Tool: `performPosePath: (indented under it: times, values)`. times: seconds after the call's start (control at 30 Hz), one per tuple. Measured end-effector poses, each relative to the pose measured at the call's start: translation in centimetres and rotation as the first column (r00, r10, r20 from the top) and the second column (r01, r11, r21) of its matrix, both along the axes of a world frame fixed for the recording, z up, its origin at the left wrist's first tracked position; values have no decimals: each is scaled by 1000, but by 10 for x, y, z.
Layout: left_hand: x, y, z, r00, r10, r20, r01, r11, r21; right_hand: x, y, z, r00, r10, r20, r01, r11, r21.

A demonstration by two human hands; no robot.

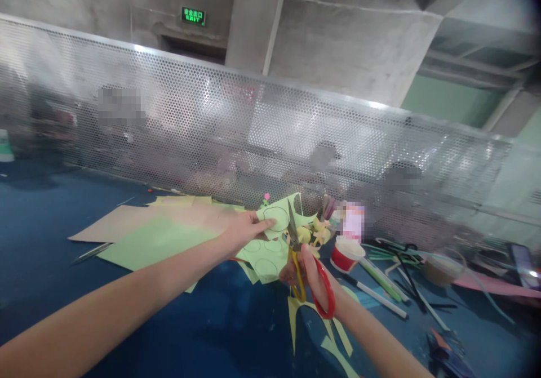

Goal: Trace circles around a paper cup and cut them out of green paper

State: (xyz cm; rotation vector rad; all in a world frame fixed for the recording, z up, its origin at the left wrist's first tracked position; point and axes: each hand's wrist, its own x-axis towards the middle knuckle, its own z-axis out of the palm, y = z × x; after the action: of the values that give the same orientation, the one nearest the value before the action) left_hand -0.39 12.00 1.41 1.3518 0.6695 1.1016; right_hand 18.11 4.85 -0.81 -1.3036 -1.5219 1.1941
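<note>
My left hand (249, 230) pinches a piece of light green paper (276, 216) with a circle drawn on it in dark line. In my right hand (310, 271) is a pair of scissors (293, 231), one handle loop red and the other yellow. Their blades point up beside the right edge of the paper, close to the drawn circle; whether they touch it I cannot tell. Below the held piece lies another green sheet (266, 265) marked with several circles. Yellow cut paper pieces (315, 232) lie just behind the scissors.
Larger green (156, 243) and beige sheets (114, 224) cover the table's left middle. A red and white paper cup (346, 254), a marker (380, 298) and pipe cleaners (393, 252) lie to the right. Paper scraps (338, 333) are in front. A perforated metal screen (190, 119) stands behind.
</note>
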Motion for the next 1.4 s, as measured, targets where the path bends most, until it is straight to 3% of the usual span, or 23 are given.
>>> performPosePath:
  times: [0.53, 0.93, 1.4]
  values:
    - [3, -5, 1, 998, -60, 20, 60, 998, 6, -2, 1, -8, 998, -22, -57, 24, 998, 51]
    - [0, -3, 2, 998, -56, 12, 56, 998, 4, -4, -7, 0, 998, 5, 61, -13, 989, 144]
    - [-4, 1, 3, 999, -36, 26, 37, 999, -22, -5, -10, 2, 999, -7, 39, 3, 993, 115]
